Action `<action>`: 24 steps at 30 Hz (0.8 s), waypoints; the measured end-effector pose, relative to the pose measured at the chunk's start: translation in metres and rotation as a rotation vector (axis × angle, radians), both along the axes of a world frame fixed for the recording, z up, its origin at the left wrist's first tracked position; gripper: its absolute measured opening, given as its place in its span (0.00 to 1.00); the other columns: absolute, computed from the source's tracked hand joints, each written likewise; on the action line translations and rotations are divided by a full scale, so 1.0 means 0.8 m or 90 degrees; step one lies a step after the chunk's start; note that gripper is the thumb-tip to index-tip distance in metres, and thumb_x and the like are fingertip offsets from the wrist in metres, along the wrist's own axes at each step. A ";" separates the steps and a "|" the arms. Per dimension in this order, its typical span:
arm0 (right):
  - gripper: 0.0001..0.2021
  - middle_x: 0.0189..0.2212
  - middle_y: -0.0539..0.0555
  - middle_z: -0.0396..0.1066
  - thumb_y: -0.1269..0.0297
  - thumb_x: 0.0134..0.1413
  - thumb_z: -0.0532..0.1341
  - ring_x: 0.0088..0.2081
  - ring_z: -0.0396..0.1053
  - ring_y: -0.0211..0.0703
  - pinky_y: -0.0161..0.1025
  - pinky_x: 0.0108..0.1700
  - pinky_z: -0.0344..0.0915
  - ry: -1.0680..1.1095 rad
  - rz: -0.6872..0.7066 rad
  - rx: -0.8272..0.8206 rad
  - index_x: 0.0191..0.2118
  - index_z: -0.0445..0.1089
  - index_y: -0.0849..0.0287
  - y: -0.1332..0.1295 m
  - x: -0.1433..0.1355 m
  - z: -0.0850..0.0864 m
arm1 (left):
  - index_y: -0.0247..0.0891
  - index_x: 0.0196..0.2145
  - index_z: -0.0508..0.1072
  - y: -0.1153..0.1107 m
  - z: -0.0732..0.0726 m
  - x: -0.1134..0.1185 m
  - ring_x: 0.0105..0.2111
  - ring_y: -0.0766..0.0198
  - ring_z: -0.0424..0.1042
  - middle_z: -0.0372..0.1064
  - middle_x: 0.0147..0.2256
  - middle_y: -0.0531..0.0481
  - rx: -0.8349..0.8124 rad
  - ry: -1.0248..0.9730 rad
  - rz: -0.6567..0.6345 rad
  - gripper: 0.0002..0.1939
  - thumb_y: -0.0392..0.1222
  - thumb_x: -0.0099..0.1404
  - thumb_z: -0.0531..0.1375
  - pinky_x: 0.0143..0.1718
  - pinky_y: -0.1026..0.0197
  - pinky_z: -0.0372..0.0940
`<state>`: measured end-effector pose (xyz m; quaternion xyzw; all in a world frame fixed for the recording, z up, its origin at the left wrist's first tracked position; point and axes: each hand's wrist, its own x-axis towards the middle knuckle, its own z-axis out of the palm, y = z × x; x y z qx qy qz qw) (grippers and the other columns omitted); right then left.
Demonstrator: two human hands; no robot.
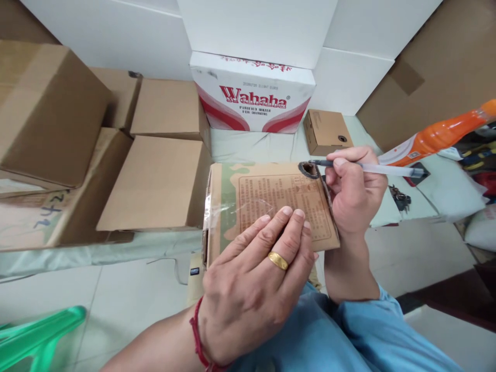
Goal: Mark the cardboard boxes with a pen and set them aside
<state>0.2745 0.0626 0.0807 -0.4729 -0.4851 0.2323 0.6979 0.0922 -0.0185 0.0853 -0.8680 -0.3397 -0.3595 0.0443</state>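
A cardboard box [267,191], smooth and tape-glossed, sits before the person's blue clothing [310,330] by the table's edge; what bears it underneath is hidden, and its small print is hard to read. The left hand [256,279] lies across its top, fingers extended close together, grasping nothing visible, thumb mostly hidden. The right hand [354,191] curls its fingers around a slim pen [387,169], whose tip seems to meet the dark-rimmed, rounded hole [309,169]. Beyond stand a glossy Wahaha carton [253,98] and an orange bottle [437,132], cut off at the frame's edge.
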 end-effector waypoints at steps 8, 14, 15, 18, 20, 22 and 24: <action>0.09 0.24 0.46 0.64 0.66 0.65 0.62 0.27 0.65 0.38 0.39 0.33 0.65 -0.135 -0.007 -0.010 0.32 0.73 0.53 -0.002 0.000 0.003 | 0.30 0.59 0.79 -0.001 0.000 -0.001 0.63 0.53 0.78 0.79 0.61 0.44 0.004 0.000 0.000 0.17 0.34 0.74 0.64 0.73 0.54 0.63; 0.08 0.23 0.45 0.63 0.65 0.64 0.63 0.26 0.64 0.37 0.37 0.31 0.63 -0.125 -0.009 -0.007 0.30 0.72 0.53 -0.004 0.001 0.001 | 0.30 0.59 0.79 -0.001 -0.001 -0.001 0.63 0.53 0.78 0.79 0.62 0.44 -0.002 0.003 -0.006 0.18 0.34 0.74 0.65 0.74 0.54 0.62; 0.09 0.23 0.45 0.63 0.65 0.63 0.63 0.26 0.62 0.36 0.37 0.30 0.62 -0.120 -0.010 -0.004 0.30 0.72 0.53 -0.004 0.001 0.001 | 0.30 0.60 0.79 -0.002 -0.001 -0.001 0.63 0.54 0.78 0.79 0.62 0.44 -0.002 0.004 -0.004 0.18 0.34 0.74 0.65 0.74 0.54 0.62; 0.10 0.22 0.46 0.63 0.65 0.63 0.63 0.24 0.59 0.36 0.37 0.28 0.60 -0.116 -0.020 0.009 0.29 0.72 0.53 -0.006 0.001 0.002 | 0.30 0.60 0.79 -0.003 -0.002 -0.001 0.63 0.54 0.78 0.79 0.62 0.45 0.000 0.003 0.000 0.18 0.34 0.74 0.65 0.74 0.54 0.62; 0.11 0.21 0.46 0.63 0.66 0.63 0.63 0.24 0.58 0.36 0.38 0.27 0.59 -0.116 -0.039 0.016 0.27 0.72 0.53 -0.008 0.001 0.002 | 0.30 0.60 0.79 -0.004 -0.002 0.000 0.63 0.54 0.78 0.79 0.62 0.45 0.005 0.000 0.001 0.18 0.34 0.74 0.65 0.74 0.54 0.63; 0.12 0.20 0.47 0.62 0.66 0.64 0.63 0.23 0.58 0.37 0.38 0.26 0.57 -0.112 -0.054 0.018 0.27 0.71 0.52 -0.010 0.001 0.002 | 0.30 0.60 0.79 -0.005 -0.001 0.000 0.63 0.54 0.78 0.79 0.62 0.44 0.006 -0.001 -0.001 0.18 0.33 0.75 0.64 0.73 0.53 0.66; 0.13 0.20 0.46 0.61 0.67 0.64 0.63 0.23 0.57 0.37 0.38 0.25 0.55 -0.109 -0.070 0.028 0.26 0.70 0.52 -0.012 0.001 0.001 | 0.30 0.60 0.79 -0.005 -0.001 -0.001 0.63 0.54 0.79 0.79 0.61 0.44 0.002 0.003 -0.005 0.17 0.32 0.75 0.63 0.71 0.53 0.68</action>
